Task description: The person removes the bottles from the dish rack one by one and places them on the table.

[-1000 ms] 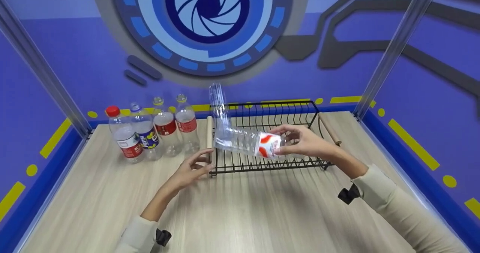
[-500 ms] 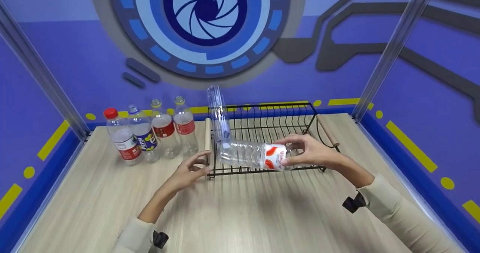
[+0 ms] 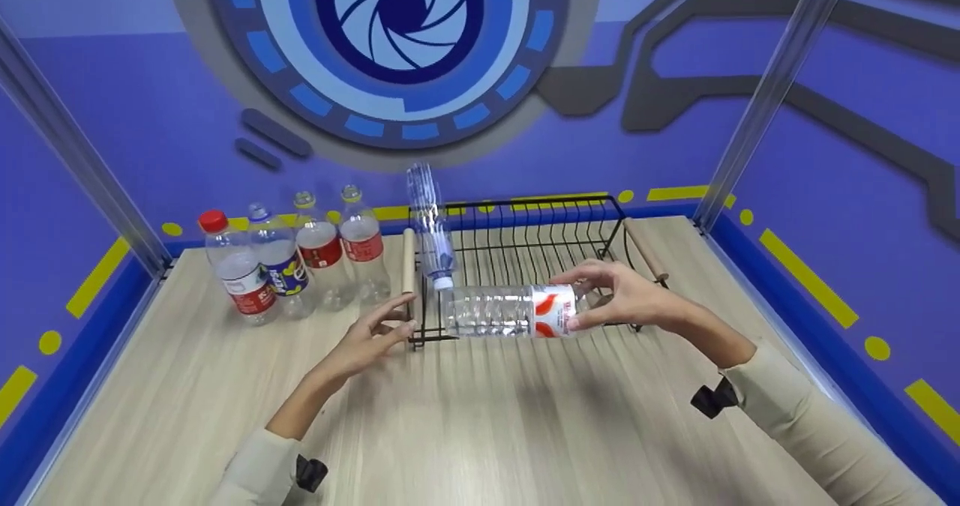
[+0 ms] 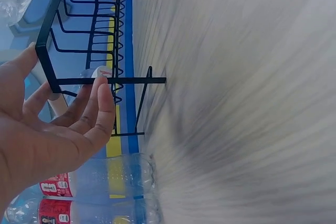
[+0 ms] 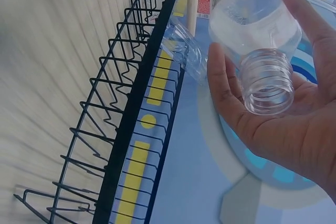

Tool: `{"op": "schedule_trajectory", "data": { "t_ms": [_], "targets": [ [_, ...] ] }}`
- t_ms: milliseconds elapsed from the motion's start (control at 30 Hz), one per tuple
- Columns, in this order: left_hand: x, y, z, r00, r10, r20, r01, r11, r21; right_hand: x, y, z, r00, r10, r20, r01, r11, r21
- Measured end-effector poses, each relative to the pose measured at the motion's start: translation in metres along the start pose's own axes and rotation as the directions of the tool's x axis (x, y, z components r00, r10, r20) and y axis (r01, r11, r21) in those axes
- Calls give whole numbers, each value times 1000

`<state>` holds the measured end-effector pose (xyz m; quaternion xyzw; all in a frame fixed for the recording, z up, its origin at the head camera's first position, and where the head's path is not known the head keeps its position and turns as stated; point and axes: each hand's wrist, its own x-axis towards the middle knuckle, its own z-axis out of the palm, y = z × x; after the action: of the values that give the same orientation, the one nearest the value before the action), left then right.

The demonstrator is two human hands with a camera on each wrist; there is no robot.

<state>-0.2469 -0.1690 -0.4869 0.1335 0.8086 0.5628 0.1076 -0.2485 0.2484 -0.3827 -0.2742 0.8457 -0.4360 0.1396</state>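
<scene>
Nearest to me, two pale sleeves (image 3: 259,457) reach in over the table's (image 3: 465,423) front edge, a small black fitting (image 3: 310,474) at each cuff. The left hand (image 3: 367,345) is half open, fingers loosely bent, touching the front left corner of a black wire rack (image 3: 517,203) and gripping nothing that I can make out. The right hand (image 3: 626,296) is closed about the neck end of a clear bottle (image 3: 491,312) with a white and red label. It holds that bottle on its side above the rack's front edge, base to the left, mouth uncapped.

The rack stands toward the table's back edge, with a wooden handle (image 3: 409,262) at either end. Inside, along its left end, another clear bottle (image 3: 431,225) slants, its white cap low and its base up by the back rail. Left of the rack, near the table's back left corner, four labelled bottles (image 3: 244,281) stand upright in a row, the leftmost red-capped. A patterned blue and purple wall (image 3: 345,157) rises behind.
</scene>
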Motion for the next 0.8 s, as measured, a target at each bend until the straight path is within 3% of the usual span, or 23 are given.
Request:
{"op": "schedule_trajectory", "data": {
  "t_ms": [67, 133, 267, 333, 433, 567, 667, 800],
  "targets": [
    [-4, 2, -1, 998, 15, -55, -14, 1000, 27, 0, 0, 1, 1000, 2, 9, -2, 1000, 13],
    [-8, 5, -1, 987, 70, -142, -59, 995, 83, -1, 0, 2, 1000, 4, 21, -4, 1000, 21],
    [-15, 16, 2, 927, 224, -300, -154, 959, 237, 0, 0, 5, 1000, 9, 29, -10, 1000, 14],
    [-17, 24, 5, 903, 291, -317, -203, 938, 283, 2, 0, 7, 1000, 6, 25, -6, 1000, 8],
    [-20, 37, 9, 890, 353, -288, -269, 917, 293, 6, -2, 11, 1000, 5, 24, -5, 1000, 15],
    [-24, 52, 14, 911, 365, -191, -312, 914, 258, 9, -5, 18, 999, -6, 43, 4, 999, 36],
    [-27, 60, 19, 934, 340, -107, -309, 922, 235, 11, -7, 22, 998, -22, 62, 20, 999, 46],
    [-31, 65, 25, 948, 316, -33, -301, 926, 228, 13, -9, 27, 996, -40, 79, 36, 998, 60]
  ]
}}
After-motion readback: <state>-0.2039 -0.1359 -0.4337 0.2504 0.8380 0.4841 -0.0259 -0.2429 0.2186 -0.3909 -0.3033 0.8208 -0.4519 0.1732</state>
